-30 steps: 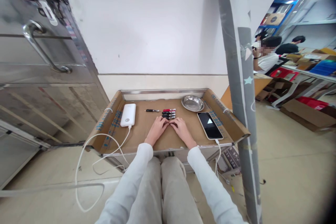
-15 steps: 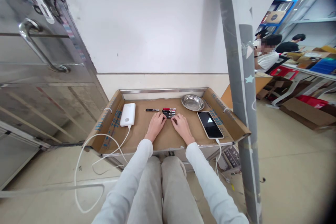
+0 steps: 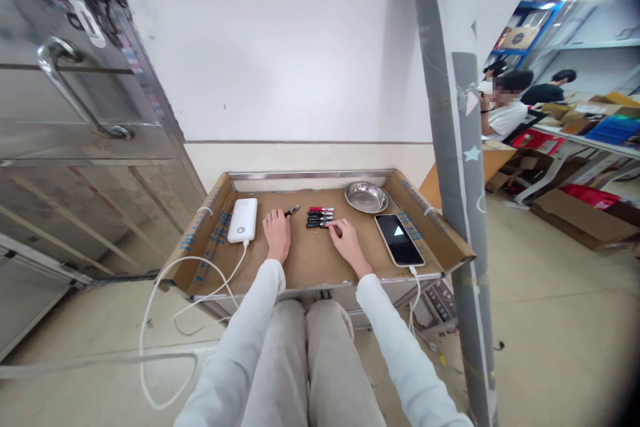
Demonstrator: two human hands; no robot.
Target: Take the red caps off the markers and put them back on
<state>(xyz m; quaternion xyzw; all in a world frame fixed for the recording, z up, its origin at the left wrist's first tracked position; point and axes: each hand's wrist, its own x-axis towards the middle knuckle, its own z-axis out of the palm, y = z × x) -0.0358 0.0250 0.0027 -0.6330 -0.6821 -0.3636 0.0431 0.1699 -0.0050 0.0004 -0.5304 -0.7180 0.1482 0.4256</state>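
My left hand point(image 3: 277, 235) is closed on a single black pen point(image 3: 293, 211), whose tip sticks out tilted up to the right of my fingers. It lies just right of a white power bank point(image 3: 243, 220). My right hand point(image 3: 345, 241) rests on the cardboard with its fingers together, and their tips pinch the right end of the nearest pen in a row of pens point(image 3: 321, 217). That row holds one red pen at the back and black ones in front of it.
All of this sits on a cardboard-lined metal tray table point(image 3: 310, 263), with a steel bowl point(image 3: 367, 197) and a phone point(image 3: 399, 239) on a cable at the right. A grey pole point(image 3: 450, 147) rises at the right and a metal door point(image 3: 75, 113) at the left. People sit far right.
My left hand moved left from the row of pens to the single black pen, which now lies tilted. My right hand stayed at the row's right end.
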